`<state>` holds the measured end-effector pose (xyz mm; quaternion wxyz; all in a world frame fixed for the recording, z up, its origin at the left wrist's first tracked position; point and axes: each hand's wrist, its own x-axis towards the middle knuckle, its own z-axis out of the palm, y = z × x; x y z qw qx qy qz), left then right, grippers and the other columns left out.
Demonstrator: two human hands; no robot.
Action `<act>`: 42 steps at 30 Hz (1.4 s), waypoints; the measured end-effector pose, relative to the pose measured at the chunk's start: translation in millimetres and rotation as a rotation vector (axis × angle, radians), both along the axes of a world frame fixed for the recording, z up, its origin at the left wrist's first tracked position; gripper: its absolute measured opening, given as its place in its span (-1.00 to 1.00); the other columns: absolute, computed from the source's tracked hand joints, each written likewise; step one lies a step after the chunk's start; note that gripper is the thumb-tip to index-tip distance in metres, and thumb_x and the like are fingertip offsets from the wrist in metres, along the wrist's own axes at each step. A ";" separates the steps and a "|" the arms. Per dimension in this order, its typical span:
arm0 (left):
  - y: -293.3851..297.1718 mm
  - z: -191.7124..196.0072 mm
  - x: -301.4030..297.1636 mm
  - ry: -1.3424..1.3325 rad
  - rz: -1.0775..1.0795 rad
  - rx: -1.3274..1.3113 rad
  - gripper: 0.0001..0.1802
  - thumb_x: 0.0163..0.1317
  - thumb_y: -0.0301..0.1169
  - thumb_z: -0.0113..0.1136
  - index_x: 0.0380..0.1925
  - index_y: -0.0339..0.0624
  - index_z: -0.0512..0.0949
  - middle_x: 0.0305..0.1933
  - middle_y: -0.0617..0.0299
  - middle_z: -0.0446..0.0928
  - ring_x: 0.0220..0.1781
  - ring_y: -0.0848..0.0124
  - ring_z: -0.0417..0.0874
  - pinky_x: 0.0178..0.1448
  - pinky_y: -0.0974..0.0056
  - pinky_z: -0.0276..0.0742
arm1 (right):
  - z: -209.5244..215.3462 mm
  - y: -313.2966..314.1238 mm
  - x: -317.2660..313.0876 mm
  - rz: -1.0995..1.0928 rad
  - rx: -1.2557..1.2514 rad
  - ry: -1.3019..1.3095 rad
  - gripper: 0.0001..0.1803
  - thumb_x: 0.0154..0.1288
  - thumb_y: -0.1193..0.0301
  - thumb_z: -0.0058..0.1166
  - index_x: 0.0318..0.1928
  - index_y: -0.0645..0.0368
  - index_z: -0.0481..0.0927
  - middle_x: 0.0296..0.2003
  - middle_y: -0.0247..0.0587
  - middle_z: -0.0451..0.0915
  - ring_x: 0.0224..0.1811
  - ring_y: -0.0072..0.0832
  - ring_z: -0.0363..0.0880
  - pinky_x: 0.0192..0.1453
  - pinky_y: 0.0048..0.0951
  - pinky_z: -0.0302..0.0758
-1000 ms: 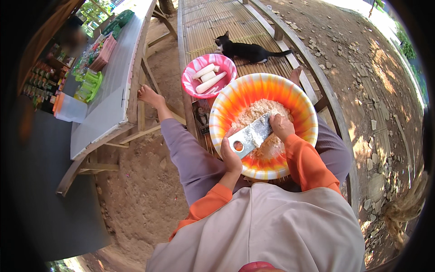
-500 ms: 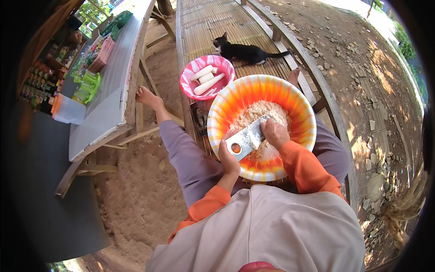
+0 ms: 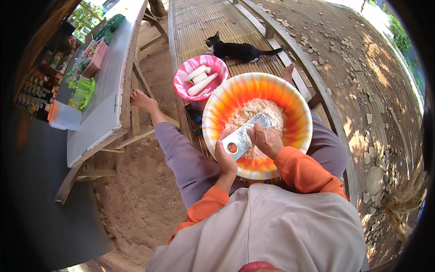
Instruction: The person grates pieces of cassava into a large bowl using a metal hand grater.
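The left hand point(image 3: 225, 157) grips the lower end of a flat metal grater point(image 3: 244, 135), fingers wrapped around its near edge. The right hand point(image 3: 266, 140) presses down on the grater's face with fingers clenched; what they hold is hidden under them. The grater slants up from the near rim into an orange bowl point(image 3: 290, 102), its far end resting on a heap of white gratings point(image 3: 258, 112) in the middle. The bowl sits on the person's lap above the slatted bench point(image 3: 199, 22), its near rim close to the body and its right rim over the thigh, leaving bare bowl wall all around the heap.

Just beyond the bowl's far left rim, almost touching it, stands a pink bowl point(image 3: 183, 88) holding peeled white roots point(image 3: 201, 81). Farther along the slats a black cat point(image 3: 240, 50) lies, with open bench behind it. The left leg hangs off the bench edge toward the sandy ground point(image 3: 136, 190), the foot point(image 3: 140, 99) by a long grey table point(image 3: 104, 122) that carries green baskets point(image 3: 84, 88) at its far end.
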<state>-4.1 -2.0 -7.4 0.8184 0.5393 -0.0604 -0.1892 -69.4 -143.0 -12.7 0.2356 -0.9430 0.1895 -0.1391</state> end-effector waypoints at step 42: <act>0.7 -5.3 1.9 -0.011 -0.013 0.005 -0.48 0.37 -0.23 -0.48 0.11 -0.38 0.29 0.08 -0.05 0.42 0.11 0.22 0.43 0.23 0.22 0.28 | -43.2 -59.8 12.6 -0.193 0.108 0.195 -0.60 0.30 0.14 -0.19 -0.29 0.31 0.38 -0.43 0.20 0.55 -0.31 0.02 0.54 -0.19 -0.05 0.43</act>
